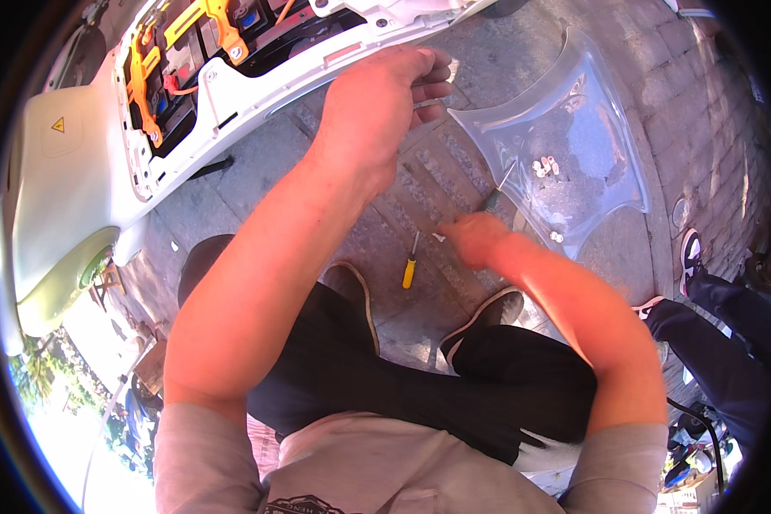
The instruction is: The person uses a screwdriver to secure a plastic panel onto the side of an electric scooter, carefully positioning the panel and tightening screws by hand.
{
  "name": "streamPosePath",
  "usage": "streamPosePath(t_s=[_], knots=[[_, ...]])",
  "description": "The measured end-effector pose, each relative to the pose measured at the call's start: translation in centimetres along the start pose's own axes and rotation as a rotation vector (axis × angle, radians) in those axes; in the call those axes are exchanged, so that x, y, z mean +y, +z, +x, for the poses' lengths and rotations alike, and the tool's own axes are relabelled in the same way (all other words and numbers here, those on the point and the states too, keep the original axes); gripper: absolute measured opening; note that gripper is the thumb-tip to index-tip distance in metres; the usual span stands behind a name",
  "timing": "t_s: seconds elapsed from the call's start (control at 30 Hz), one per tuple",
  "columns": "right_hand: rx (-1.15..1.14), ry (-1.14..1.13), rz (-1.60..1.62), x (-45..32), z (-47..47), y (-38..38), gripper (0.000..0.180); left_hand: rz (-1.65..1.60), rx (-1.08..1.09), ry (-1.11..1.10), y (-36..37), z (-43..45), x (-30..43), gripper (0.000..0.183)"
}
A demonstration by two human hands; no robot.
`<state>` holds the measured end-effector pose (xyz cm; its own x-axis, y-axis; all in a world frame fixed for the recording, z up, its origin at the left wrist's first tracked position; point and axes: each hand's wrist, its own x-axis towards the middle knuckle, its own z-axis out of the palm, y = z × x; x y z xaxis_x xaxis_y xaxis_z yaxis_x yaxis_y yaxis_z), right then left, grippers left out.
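Observation:
My left hand (pixel 392 90) is raised beside the lower edge of the white vehicle body panel (pixel 257 96), its fingers curled and blurred; whether it holds anything I cannot tell. My right hand (pixel 478 238) is lower and to the right, holding a screwdriver (pixel 492 200) whose dark handle shows above the fingers and whose shaft points to the upper right. A small white piece (pixel 439 237) is at its fingertips. On the paving between my shoes lies a screwdriver with a yellow handle (pixel 409 273). Small pale fasteners (pixel 545 167) rest on a clear plastic panel (pixel 591 141) at the right.
Orange brackets (pixel 218 29) and dark modules sit inside the vehicle's opening at the upper left. A white panel with a yellow warning triangle (pixel 58 124) stands at the left. Another person's legs (pixel 713 340) are at the right, near the plastic panel.

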<state>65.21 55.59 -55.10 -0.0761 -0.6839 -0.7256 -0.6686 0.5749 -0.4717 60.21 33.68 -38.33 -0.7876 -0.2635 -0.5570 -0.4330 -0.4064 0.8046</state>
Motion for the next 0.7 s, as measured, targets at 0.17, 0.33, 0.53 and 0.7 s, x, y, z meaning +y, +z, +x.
streamPosePath(t_s=[0.17, 0.33, 0.53, 0.7], knots=[[-0.123, 0.027, 0.194, -5.8, 5.4, 6.8, 0.054, 0.029, -0.079, -0.07, -0.1, 0.0, 0.4, 0.031], [-0.076, 0.032, 0.112, -4.6, 7.0, 3.3, 0.045, 0.175, -0.221, -0.032, -1.2, 0.6, 0.3, 0.031], [-0.119, 0.065, -0.035, -2.0, -2.3, -13.3, 0.047, 1.082, -0.286, 0.458, -1.2, 0.2, 0.2, 0.028], [0.147, 0.168, 0.075, -0.7, -13.9, -17.7, 0.031, 1.236, -0.476, 0.647, -0.2, -1.1, -2.7, 0.033]])
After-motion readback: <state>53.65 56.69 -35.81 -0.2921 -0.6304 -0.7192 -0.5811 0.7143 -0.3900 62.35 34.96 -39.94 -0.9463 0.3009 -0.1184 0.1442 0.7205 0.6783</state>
